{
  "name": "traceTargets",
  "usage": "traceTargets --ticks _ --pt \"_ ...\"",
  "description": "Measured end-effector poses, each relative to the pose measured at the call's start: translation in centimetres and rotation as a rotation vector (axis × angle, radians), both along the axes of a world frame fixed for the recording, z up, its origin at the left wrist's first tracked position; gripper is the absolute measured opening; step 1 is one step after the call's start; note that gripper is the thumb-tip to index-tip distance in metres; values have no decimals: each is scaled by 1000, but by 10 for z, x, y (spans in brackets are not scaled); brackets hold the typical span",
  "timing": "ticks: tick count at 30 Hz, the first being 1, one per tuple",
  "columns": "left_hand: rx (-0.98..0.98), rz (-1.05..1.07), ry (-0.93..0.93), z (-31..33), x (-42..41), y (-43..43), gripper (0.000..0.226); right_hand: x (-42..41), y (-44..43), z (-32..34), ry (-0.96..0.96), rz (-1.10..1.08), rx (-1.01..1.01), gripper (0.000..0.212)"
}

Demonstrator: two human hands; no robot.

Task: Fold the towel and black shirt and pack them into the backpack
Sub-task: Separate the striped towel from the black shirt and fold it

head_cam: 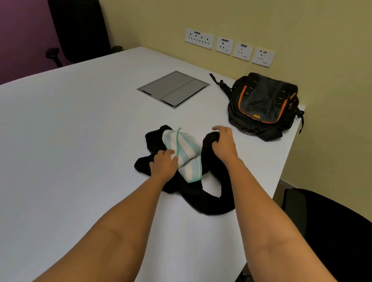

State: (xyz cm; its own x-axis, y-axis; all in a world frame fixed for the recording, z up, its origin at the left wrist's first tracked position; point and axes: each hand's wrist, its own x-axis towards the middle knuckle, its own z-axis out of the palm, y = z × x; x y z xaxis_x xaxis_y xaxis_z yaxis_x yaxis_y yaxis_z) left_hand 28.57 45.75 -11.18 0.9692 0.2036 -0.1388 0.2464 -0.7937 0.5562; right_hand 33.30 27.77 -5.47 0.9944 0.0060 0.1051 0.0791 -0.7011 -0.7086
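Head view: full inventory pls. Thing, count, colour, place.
towel: 1, white with pale green stripes, crumpled on the shirt
shirt: 1, black, bunched on the table's right half
backpack: 1, black with orange trim, table's far right corner
table: 1, white
panel: 1, grey, set into the tabletop
chairs: 2, black, one far left, one near right
sockets: 4 plates, white, on the yellow wall
left hand: holds towel
right hand: grips shirt

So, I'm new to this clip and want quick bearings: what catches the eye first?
In the middle of the white table, a crumpled black shirt lies tangled with a mint-striped towel. The left grip holds the towel; the right grip clutches the shirt. A black-and-orange backpack sits near the table's far right corner.
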Motion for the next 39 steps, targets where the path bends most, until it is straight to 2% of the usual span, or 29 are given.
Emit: traceTargets --ticks 2,4,6,8,9,10,12,16,19,22,25,28,30,33,36,39 --pt "6 26 -5 1 9 -4 41 -1 -9 -24 109 113 35 62" --pt "23 58 0 -1 15 -7 40 -8 -16 -47 203 93 -2 64" --pt "31 89 10 -3 19 -10 39 -18 -25 -68 385 114 -185 85" --pt "35 121 14 -4 22 -15 38 -30 -32 -84 592 290 -474 110" --pt "40 136 12 -5 23 -17 38 -37 -34 -90 639 381 -602 115" --pt "45 147 9 -5 25 -19 38 -41 -36 -96 635 447 -692 114" --pt "52 159 2 -6 27 -21 38 -45 -39 -107 541 505 -737 94" --pt "43 186 -10 -11 26 -23 36 -35 -51 -114 460 614 -585 35" --pt "29 213 -26 -13 25 -23 36 -29 -59 -117 358 510 -471 19" --pt "-17 285 -74 -10 25 -23 31 -13 -63 -109 95 257 -387 16" --pt "-88 436 -98 -10 22 -24 24 14 -59 -91 -44 146 -347 18" --pt "-142 571 -99 -13 19 -29 21 42 -51 -80 -63 104 -356 20" --pt "-152 622 -89 -15 21 -34 23 60 -48 -76 9 87 -370 23" --pt "-72 635 -112 -15 28 -37 28 83 -42 -58 35 -32 -167 33" --pt "-15 624 -159 -16 37 -33 38 94 -23 -33 -63 72 31 27" --pt "-14 582 -167 -14 48 -27 48 98 5 -21 -51 280 47 21"
